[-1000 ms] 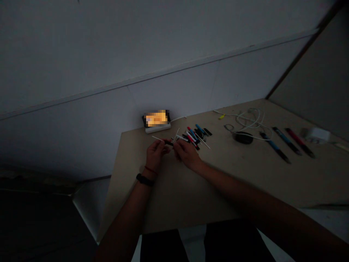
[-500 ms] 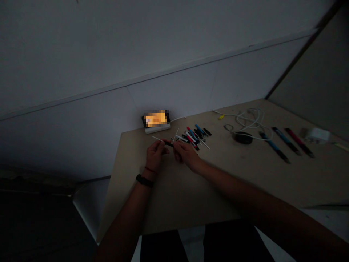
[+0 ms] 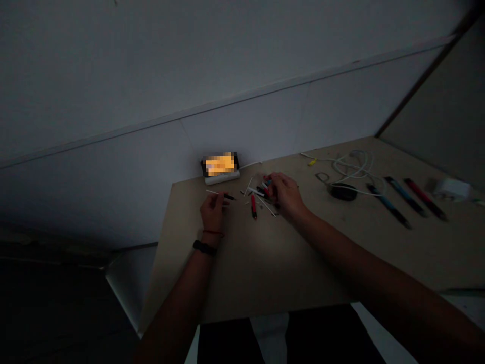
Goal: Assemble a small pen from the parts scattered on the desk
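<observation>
White at one end and black at the other, a thin pen piece (image 3: 229,197) is pinched in the fingers of the left hand (image 3: 211,215) in the head view. It is held a little above the desk (image 3: 261,275), and its dark tip points toward the right hand. A red string (image 3: 213,233) and a black band (image 3: 205,247) go around the left wrist.

The right hand (image 3: 286,193) is apart from the left one. Its fingers are bent over a pile of pen parts (image 3: 261,191) and hide some of it. I cannot tell if they are gripping something.

Near the pile, between the two hands, lies a red and black pen part (image 3: 253,206). Just beside it is a thin white stick (image 3: 266,206).

Behind the left hand, near the wall (image 3: 151,167), a bright phone (image 3: 220,164) leans on a white bar (image 3: 223,178). Its screen is blurred into squares.

Over on the right side lie a curly white cord (image 3: 354,183), a round black thing (image 3: 344,192), two blue and black pens (image 3: 389,206), a red and black pen (image 3: 425,199) and a white block (image 3: 452,189).
</observation>
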Demonstrator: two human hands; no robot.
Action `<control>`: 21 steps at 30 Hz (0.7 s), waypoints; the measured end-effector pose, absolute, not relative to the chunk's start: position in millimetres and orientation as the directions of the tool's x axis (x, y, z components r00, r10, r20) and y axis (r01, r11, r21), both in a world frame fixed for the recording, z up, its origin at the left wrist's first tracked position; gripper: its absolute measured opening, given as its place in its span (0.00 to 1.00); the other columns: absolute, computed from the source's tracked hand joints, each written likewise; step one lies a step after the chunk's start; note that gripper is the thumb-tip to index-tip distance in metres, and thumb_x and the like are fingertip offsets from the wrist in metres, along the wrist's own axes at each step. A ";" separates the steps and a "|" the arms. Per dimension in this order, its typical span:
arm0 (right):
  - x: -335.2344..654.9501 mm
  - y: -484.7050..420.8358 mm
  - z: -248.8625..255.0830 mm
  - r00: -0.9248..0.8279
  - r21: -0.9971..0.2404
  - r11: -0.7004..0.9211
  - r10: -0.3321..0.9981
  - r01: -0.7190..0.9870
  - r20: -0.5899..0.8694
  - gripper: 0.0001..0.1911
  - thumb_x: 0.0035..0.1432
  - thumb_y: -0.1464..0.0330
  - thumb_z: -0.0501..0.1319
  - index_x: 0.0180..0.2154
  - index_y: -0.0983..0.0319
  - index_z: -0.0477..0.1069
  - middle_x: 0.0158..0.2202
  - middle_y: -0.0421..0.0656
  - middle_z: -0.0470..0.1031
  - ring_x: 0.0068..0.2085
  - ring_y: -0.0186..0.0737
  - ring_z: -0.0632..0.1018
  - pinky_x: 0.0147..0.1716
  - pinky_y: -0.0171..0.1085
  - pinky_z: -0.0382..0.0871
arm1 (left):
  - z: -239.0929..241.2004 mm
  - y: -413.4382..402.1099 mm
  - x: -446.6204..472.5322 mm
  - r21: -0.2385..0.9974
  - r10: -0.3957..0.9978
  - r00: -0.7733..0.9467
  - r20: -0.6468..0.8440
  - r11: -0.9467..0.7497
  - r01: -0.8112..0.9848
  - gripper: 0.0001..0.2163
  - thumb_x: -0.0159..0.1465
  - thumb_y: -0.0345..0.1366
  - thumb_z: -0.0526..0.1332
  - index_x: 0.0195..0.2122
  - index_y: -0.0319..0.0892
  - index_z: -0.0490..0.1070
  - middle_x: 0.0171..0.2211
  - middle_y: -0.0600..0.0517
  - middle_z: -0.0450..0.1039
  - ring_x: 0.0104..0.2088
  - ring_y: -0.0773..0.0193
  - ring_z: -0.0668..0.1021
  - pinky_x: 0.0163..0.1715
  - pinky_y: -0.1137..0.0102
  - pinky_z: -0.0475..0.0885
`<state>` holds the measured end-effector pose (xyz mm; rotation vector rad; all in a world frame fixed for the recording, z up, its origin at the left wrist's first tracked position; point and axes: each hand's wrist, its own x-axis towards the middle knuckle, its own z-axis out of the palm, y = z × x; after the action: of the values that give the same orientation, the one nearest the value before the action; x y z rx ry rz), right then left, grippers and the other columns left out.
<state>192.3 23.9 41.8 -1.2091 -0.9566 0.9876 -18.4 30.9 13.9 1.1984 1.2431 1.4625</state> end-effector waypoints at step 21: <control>187.2 21.6 37.0 0.016 -0.902 0.142 0.987 0.407 0.162 0.13 0.61 0.60 0.59 0.31 0.61 0.74 0.22 0.37 0.70 0.24 0.35 0.70 0.25 0.35 0.59 | 14.8 29.0 -17.6 0.987 0.977 -0.143 0.160 -0.160 0.013 0.15 0.60 0.48 0.67 0.34 0.40 0.73 0.37 0.45 0.82 0.27 0.67 0.78 0.26 0.73 0.71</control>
<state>187.2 21.6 37.0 -1.4042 -1.5366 0.8285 -17.6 29.0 14.8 1.2572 1.2358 1.4357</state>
